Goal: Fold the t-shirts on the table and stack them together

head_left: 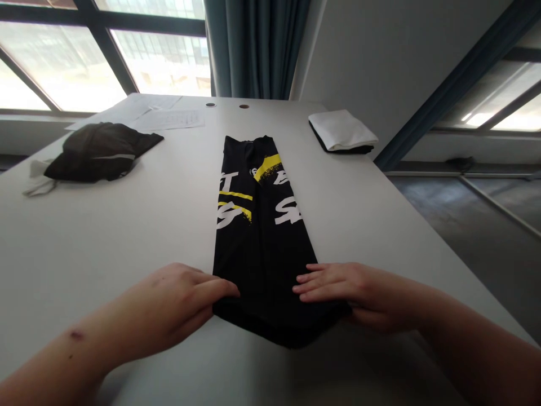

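Note:
A black garment [276,248] with white lettering and yellow stripes lies folded into a long strip, apparently a shirt. Its near end is lifted slightly and bends up in a dark fold. My left hand [181,301] holds the near left corner, thumb on top and the other fingers hidden beneath the cloth. At the near right corner, my right hand [344,290] pinches the cloth, fingers laid over the top and thumb below the edge.
The white table [169,225] bears a crumpled dark garment [99,149] at left and papers [169,118] behind it. Folded white and black cloths [342,129] lie at far right. Two cable holes sit near the back edge, before a blue curtain [256,51].

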`<action>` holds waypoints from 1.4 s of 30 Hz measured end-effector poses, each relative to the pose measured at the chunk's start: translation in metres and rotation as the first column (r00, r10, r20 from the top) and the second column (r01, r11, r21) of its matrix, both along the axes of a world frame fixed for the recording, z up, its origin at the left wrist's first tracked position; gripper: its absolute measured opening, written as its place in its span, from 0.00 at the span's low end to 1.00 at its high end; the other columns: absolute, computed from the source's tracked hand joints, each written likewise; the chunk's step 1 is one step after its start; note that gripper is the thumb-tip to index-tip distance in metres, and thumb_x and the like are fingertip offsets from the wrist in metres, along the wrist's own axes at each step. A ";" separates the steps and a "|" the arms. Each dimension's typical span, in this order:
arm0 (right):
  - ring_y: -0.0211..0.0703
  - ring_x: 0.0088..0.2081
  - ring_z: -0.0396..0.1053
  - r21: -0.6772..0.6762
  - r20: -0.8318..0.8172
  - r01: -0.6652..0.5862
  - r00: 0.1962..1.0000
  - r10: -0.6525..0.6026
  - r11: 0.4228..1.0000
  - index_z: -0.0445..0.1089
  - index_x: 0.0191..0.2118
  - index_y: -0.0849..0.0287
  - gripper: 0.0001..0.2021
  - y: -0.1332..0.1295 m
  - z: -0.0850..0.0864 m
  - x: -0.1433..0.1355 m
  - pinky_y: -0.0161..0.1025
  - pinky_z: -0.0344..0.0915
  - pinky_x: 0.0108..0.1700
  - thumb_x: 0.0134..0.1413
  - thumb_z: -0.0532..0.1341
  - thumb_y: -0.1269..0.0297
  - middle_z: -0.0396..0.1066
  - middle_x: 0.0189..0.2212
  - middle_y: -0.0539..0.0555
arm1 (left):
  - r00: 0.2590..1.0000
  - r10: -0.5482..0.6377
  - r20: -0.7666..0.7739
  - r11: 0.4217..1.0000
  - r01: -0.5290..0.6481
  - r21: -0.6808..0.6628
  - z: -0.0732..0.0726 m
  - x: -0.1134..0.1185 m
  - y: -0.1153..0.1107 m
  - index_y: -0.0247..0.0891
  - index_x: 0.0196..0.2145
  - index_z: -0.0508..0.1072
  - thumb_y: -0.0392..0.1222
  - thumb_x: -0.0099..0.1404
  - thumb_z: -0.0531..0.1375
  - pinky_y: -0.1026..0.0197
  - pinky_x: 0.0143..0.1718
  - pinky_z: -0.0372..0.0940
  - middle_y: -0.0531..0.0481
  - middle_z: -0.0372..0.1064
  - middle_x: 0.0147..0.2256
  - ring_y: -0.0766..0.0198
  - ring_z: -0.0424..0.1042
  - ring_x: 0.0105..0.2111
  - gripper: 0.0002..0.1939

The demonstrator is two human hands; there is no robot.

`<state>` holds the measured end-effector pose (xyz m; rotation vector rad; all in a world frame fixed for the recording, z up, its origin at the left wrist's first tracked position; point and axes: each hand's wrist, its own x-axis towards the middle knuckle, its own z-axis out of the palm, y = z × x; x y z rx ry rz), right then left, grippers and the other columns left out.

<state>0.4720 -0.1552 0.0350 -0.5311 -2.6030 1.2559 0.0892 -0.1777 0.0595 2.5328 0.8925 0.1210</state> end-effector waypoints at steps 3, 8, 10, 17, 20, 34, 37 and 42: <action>0.48 0.58 0.78 -0.054 -0.009 0.056 0.998 -0.056 0.997 0.72 0.67 0.49 0.24 -0.003 0.013 0.002 0.45 0.70 0.65 0.69 0.59 0.71 0.79 0.57 0.57 | 0.997 -0.017 0.081 1.000 0.018 -0.015 0.003 -0.002 0.000 0.47 0.54 0.74 0.31 0.72 0.50 0.67 0.37 0.69 0.54 0.80 0.36 0.64 0.79 0.32 0.20; 0.47 0.48 0.82 -0.306 -0.114 -0.051 0.993 0.017 0.951 0.78 0.57 0.60 0.17 -0.011 0.029 -0.006 0.37 0.76 0.50 0.76 0.56 0.59 0.83 0.46 0.64 | 0.951 -0.156 0.267 0.974 0.193 -0.118 0.001 -0.006 -0.002 0.45 0.49 0.75 0.43 0.78 0.52 0.68 0.32 0.69 0.51 0.76 0.31 0.64 0.75 0.28 0.12; 0.47 0.46 0.82 -0.379 -0.148 -0.093 0.988 0.039 0.921 0.79 0.54 0.63 0.20 -0.013 0.030 -0.008 0.37 0.76 0.49 0.77 0.55 0.55 0.83 0.44 0.65 | 0.936 -0.164 0.310 0.965 0.218 -0.148 -0.001 -0.007 -0.002 0.44 0.46 0.75 0.47 0.79 0.53 0.69 0.30 0.68 0.51 0.74 0.30 0.65 0.73 0.27 0.12; 0.45 0.31 0.74 -0.268 -0.104 0.417 0.884 -0.456 0.869 0.79 0.38 0.58 0.22 -0.007 0.007 0.002 0.38 0.71 0.35 0.70 0.60 0.44 0.77 0.29 0.54 | 0.880 0.303 0.366 0.946 -0.230 -0.228 -0.009 0.003 0.007 0.40 0.35 0.70 0.50 0.79 0.50 0.66 0.27 0.62 0.56 0.64 0.24 0.67 0.64 0.24 0.18; 0.44 0.28 0.69 -0.201 -0.058 0.636 0.752 -0.657 0.745 0.76 0.33 0.57 0.21 0.000 -0.007 -0.001 0.39 0.67 0.32 0.66 0.62 0.43 0.72 0.25 0.51 | 0.792 0.529 0.305 0.848 -0.495 -0.187 -0.021 0.009 0.017 0.41 0.33 0.69 0.55 0.75 0.52 0.63 0.26 0.59 0.56 0.64 0.24 0.64 0.64 0.24 0.19; 0.49 0.37 0.72 0.306 -0.071 0.771 0.603 -0.795 0.558 0.76 0.35 0.55 0.10 0.032 -0.035 -0.014 0.43 0.65 0.43 0.61 0.64 0.54 0.76 0.33 0.54 | 0.735 0.672 0.095 0.732 -0.678 0.068 -0.055 0.015 0.046 0.44 0.42 0.77 0.51 0.68 0.55 0.51 0.48 0.68 0.47 0.77 0.37 0.50 0.75 0.42 0.14; 0.48 0.36 0.71 0.309 -0.061 0.781 0.586 -0.808 0.543 0.75 0.38 0.54 0.09 0.035 -0.039 -0.014 0.42 0.65 0.42 0.60 0.65 0.55 0.75 0.31 0.52 | 0.747 0.653 0.125 0.735 -0.664 0.136 -0.060 0.015 0.048 0.43 0.44 0.78 0.50 0.70 0.54 0.50 0.50 0.68 0.46 0.77 0.40 0.50 0.75 0.43 0.15; 0.44 0.30 0.69 0.262 -0.090 0.834 0.522 -0.848 0.485 0.71 0.38 0.53 0.09 0.038 -0.041 -0.013 0.40 0.63 0.38 0.57 0.66 0.55 0.74 0.29 0.49 | 0.731 0.668 0.138 0.714 -0.682 0.156 -0.063 0.014 0.053 0.45 0.44 0.81 0.49 0.70 0.54 0.52 0.47 0.68 0.48 0.79 0.40 0.52 0.77 0.42 0.17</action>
